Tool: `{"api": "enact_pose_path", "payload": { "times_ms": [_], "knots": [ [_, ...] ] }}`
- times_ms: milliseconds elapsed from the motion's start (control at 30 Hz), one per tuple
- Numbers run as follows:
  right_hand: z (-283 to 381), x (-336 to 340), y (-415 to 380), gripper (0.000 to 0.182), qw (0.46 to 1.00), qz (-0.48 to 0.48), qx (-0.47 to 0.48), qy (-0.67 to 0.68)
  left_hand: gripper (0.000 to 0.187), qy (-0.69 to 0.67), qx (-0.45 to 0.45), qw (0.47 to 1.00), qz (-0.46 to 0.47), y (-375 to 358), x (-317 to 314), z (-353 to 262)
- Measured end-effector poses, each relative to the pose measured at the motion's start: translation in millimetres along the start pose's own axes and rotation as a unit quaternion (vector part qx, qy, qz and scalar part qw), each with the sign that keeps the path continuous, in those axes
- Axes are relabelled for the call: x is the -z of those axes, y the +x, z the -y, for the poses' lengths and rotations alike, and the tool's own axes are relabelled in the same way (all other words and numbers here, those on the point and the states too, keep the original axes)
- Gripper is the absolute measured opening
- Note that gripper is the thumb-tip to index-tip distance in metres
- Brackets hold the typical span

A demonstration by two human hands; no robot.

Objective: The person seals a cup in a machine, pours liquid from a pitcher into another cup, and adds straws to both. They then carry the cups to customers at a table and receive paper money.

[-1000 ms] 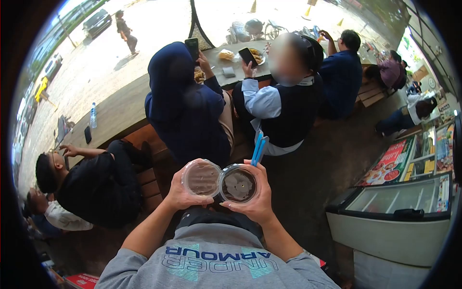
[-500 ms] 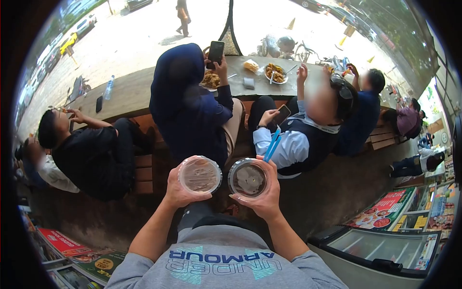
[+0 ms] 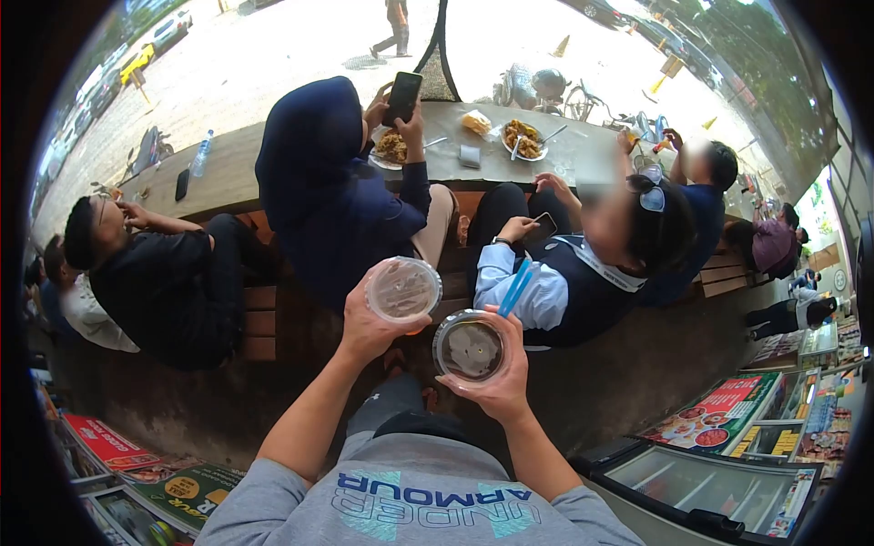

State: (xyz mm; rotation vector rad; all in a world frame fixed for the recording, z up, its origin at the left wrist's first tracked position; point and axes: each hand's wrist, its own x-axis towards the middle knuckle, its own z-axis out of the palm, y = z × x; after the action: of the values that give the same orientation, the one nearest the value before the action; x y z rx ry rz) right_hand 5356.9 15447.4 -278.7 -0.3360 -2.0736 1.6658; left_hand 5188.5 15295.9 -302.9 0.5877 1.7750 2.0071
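Note:
My left hand [image 3: 362, 329] is wrapped round a clear plastic cup [image 3: 403, 289] with a transparent lid and a pale, pinkish content. Beside it, a little nearer to me, my right hand [image 3: 506, 378] grips a second lidded cup [image 3: 470, 348] with a dark drink in it. Blue straws [image 3: 516, 288] stick up by the fingertips of my right hand, seemingly held against that cup. The two cups are very close together at their rims. Both are in front of my body, above the floor, behind two seated people.
Ahead, a long table [image 3: 237, 150] carries plates of food [image 3: 525, 140], a bottle [image 3: 202, 155] and a phone [image 3: 182, 185]. A person in dark blue [image 3: 337, 200] and a person in a vest [image 3: 592, 282] sit on benches there. A glass-topped freezer [image 3: 710, 482] stands at right.
My left hand has moved forward and right with its cup, while my right hand has barely shifted. The person in dark blue's phone appears slightly lower-left; the walker outside moved right.

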Motion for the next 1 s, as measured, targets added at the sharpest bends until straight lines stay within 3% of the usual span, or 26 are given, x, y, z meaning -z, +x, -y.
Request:
{"api": "enact_pose_path", "payload": {
  "times_ms": [433, 500, 633, 700, 867, 1000],
  "knots": [
    [-7, 16, 6, 0.092, 0.999, -0.013, -0.046, 0.023, 0.082, -0.043, -0.034, 0.997, -0.046, 145, -53, 163],
    [-13, 16, 10, 0.092, 0.999, -0.016, -0.035, -0.008, 0.079, 0.075, -0.053, 0.992, -0.083, 173, -54, 200],
    [-10, 16, 20, 0.091, 0.998, -0.014, -0.036, -0.042, 0.082, 0.134, -0.040, 0.980, -0.140, 214, -63, 222],
    [-10, 16, 25, 0.091, 0.998, -0.017, -0.035, -0.055, 0.083, 0.150, -0.077, 0.975, -0.148, 242, -66, 243],
    [-9, 21, 30, 0.092, 0.996, -0.029, -0.051, -0.071, 0.087, 0.163, -0.032, 0.964, -0.208, 302, -77, 303],
    [-11, 27, 35, 0.093, 0.995, -0.042, -0.080, -0.048, 0.088, 0.166, 0.013, 0.960, -0.225, 340, -81, 304]
  ]
}}
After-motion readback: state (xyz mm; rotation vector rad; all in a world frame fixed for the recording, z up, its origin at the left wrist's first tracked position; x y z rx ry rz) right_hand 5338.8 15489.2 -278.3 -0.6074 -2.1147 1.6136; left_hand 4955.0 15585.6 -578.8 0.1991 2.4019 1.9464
